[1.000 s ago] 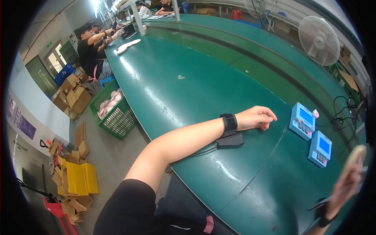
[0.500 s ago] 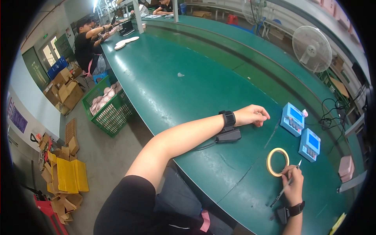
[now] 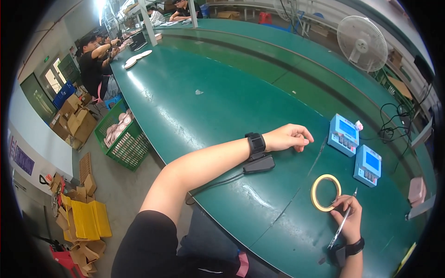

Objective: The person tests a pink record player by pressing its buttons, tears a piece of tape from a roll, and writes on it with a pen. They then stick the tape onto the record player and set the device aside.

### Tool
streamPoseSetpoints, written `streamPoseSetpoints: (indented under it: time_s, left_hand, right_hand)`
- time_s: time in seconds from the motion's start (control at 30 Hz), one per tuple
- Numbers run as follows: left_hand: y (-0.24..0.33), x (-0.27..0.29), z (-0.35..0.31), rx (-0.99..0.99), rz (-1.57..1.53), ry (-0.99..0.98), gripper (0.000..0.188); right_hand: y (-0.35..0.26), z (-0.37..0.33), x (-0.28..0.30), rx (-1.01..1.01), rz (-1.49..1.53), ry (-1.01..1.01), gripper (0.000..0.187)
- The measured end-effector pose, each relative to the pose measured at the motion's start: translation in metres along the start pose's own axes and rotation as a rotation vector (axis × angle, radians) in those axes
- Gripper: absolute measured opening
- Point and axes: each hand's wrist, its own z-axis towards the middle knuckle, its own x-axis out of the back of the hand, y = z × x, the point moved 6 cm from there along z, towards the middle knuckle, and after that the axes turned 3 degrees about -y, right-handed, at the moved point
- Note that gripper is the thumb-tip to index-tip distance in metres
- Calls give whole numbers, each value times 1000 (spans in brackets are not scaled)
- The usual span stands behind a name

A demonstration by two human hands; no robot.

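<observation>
My right hand (image 3: 351,217) is closed, thumb and fingers pinching the lower edge of a yellow roll of tape (image 3: 314,192), which leans over the green table. A slim silvery pen (image 3: 341,228) lies across the same hand, its pointed end up beyond the fingers. Farther left, my left hand (image 3: 288,137) rests on the tabletop, loosely curled and holding nothing, its fingers a little apart. Beyond the hands stand two light-blue boxes with screens: one box (image 3: 343,135) right of my left hand, the other box (image 3: 368,166) above my right hand.
A black cabled module (image 3: 259,164) sits beside my left wrist. Flat pale pieces (image 3: 134,61) lie far along the green table (image 3: 199,116). A green basket (image 3: 132,150) of pinkish pieces stands left of it. Also around are a fan (image 3: 361,44), a pink box (image 3: 416,190), and co-workers.
My right hand has tilted, swinging the pen more upright, and the tape roll has turned slightly with it. My left hand stays in place on the table. The view has shifted a little.
</observation>
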Motion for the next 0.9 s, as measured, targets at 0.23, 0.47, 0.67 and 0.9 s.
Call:
streamPoseSetpoints:
  time_s: [0.23,0.47,0.67,0.9]
  left_hand:
    - [15,-37,-10,-18,262,-243,31]
    - [23,-76,-29,-285,874,-483,40]
    - [18,-56,-17,-216,883,-402,29]
    - [18,1,-10,-37,1126,260,26]
  right_hand:
    - [-10,1,-14,86,-27,-200,36]
    - [-10,1,-15,47,9,-250,39]
    - [-14,1,-14,13,27,-203,40]
    - [-17,2,-13,66,4,-279,34]
